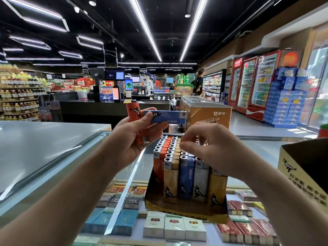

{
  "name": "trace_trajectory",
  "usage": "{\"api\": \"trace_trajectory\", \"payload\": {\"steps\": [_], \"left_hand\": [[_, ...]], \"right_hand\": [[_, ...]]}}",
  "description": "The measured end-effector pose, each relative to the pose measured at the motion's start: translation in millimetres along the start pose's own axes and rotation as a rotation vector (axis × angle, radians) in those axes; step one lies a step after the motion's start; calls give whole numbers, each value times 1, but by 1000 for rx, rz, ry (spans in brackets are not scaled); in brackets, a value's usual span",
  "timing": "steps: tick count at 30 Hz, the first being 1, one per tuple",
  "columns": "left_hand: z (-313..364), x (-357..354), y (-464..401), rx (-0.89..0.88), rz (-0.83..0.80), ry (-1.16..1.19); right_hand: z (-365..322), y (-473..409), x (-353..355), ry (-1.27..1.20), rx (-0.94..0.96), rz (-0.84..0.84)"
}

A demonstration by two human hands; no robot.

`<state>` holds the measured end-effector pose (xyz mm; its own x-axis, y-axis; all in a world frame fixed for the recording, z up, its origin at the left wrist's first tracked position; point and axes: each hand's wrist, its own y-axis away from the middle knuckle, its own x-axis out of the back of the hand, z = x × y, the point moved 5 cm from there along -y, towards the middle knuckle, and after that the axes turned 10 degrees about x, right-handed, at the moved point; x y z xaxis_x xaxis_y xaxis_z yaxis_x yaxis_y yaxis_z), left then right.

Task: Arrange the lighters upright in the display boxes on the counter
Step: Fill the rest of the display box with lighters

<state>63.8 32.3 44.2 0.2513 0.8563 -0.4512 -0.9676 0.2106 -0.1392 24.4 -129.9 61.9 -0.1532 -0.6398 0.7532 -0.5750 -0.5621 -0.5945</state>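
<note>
Slim rectangular lighters [184, 167] in cardboard box [186, 210]

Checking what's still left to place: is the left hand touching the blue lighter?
Touching. The head view shows the left hand pinching the blue lighter at its end, with the orange lighter held behind it.

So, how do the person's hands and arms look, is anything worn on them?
Both forearms are bare up to the frame edge: no sleeves show. The left hand and the right hand wear no gloves, and I see no rings, watch or bracelet. The right hand's fingertips are blurred, so small details there cannot be told.
</note>
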Motion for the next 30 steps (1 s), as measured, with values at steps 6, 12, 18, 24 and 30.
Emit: {"api": "trace_trajectory", "payload": {"steps": [6,12,18,24,30], "left_hand": [[-2,-7,2,-2,-110,-72],[-6,-10,4,-10,-183,-229],[0,-1,0,-45,-49,-200],[4,-2,1,-48,-36,-153],[4,-2,1,-52,-39,-146]], "right_hand": [[12,3,19,-347,-131,392],[6,4,22,-628,-92,522],[10,11,37,-705,-119,662],[-13,6,20,-403,118,300],[-18,3,3,-85,150,81]]}}
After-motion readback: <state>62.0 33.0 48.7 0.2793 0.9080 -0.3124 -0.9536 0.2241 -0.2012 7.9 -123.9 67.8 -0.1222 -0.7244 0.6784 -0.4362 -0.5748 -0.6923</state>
